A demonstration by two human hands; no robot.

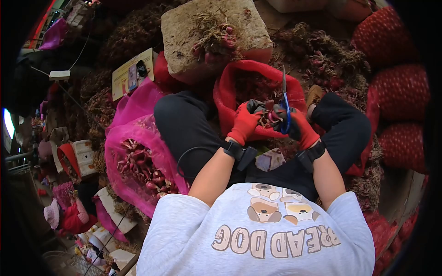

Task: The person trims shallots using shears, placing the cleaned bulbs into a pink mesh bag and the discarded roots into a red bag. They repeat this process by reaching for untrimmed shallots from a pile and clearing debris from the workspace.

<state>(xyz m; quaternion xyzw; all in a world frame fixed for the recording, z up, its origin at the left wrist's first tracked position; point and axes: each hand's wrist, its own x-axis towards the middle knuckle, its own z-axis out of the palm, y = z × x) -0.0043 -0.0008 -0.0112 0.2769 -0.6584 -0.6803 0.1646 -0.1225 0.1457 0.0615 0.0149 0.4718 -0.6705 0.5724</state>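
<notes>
Both hands wear red gloves with grey palms. My left hand (246,118) is closed round a small bunch of shallots (268,118) above the near rim of an open red mesh bag (224,92). In my right hand (297,123) are blue-handled scissors (285,106), their blades pointing up and away from me, just right of the bunch. More shallots and dry stalks lie inside the red bag. A pink mesh bag (113,154) with shallots in it stands beside my left leg.
A pale block (179,39) beyond the red bag carries a dried shallot bunch (216,43). Full red sacks (399,89) are stacked at right. Shallot heaps (329,60) lie behind. A person in red (76,216) is at far left.
</notes>
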